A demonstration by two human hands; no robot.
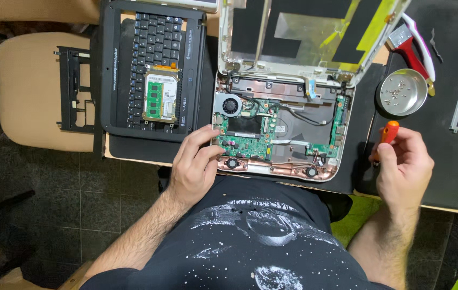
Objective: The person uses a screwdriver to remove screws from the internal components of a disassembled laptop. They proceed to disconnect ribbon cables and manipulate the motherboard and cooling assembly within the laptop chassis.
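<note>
The scene is viewed from a single head-worn camera, aimed almost straight down from close above. The tabletop (454, 177) fills the upper frame, an opened laptop base (282, 134) is centred, and the wearer's torso and the floor are taken in along the lower edge.

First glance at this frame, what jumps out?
The opened laptop base at centre, its green circuit board and small fan bare. The left hand rests on its near-left corner; the right hand grips an orange-handled screwdriver beside it. A metal dish of screws sits on the right.
</note>
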